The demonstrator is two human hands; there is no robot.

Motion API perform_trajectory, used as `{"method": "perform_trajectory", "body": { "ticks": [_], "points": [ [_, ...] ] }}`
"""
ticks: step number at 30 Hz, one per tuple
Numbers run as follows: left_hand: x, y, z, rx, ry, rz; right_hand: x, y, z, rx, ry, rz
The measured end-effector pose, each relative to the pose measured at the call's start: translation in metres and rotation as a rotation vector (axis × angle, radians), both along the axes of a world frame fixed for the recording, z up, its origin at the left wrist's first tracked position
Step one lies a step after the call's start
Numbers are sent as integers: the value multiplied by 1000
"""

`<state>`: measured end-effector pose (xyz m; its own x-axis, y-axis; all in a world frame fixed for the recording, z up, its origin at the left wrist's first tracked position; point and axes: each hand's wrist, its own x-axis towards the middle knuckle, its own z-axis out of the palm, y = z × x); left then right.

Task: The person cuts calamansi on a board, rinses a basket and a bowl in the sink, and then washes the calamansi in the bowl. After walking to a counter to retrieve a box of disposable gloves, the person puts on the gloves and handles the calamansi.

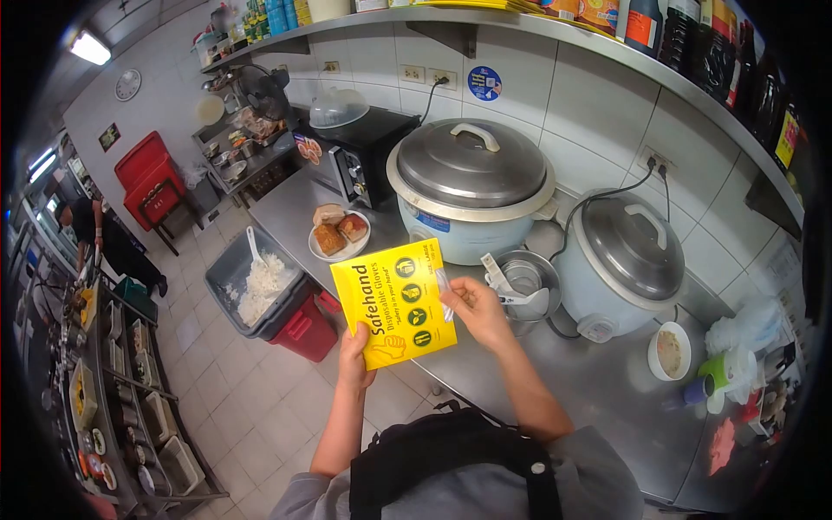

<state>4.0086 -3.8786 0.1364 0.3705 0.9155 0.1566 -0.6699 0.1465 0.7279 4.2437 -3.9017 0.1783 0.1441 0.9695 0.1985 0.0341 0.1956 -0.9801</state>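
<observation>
A yellow packet of disposable gloves [394, 303] is held up in front of my chest, its printed face toward me. My left hand [355, 354] grips the packet's lower left edge, thumb on the front. At the right edge, my right hand [475, 310] has its fingers pinched at a thin, whitish translucent piece [445, 295] by the packet's opening. Behind the packet, a white plate [340, 245] with several browned pieces of food stands on the steel counter [555, 390].
Two large rice cookers [472, 186] [620, 260] stand along the wall, with a steel pot [529, 282] between them. A grey tub of rice [260, 286] sits over a red container [305, 334] at left. A white bowl [669, 351] is at right. Another person [108, 238] stands far left.
</observation>
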Motion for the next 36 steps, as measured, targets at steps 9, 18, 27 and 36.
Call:
{"method": "perform_trajectory", "body": {
  "ticks": [9, 18, 27, 36],
  "points": [
    [11, -6, 11, -61, -113, 34, 36, 3, -12, -72, 51, -59],
    [17, 0, 21, 136, 206, 105, 36, -4, 4, -28, 683, -37],
    [20, -2, 28, 119, 220, 192, 86, -4, 8, 370, 831, -461],
    [-8, -10, 20, -19, 77, 245, 145, -63, 43, 448, -911, -930]
  ]
}}
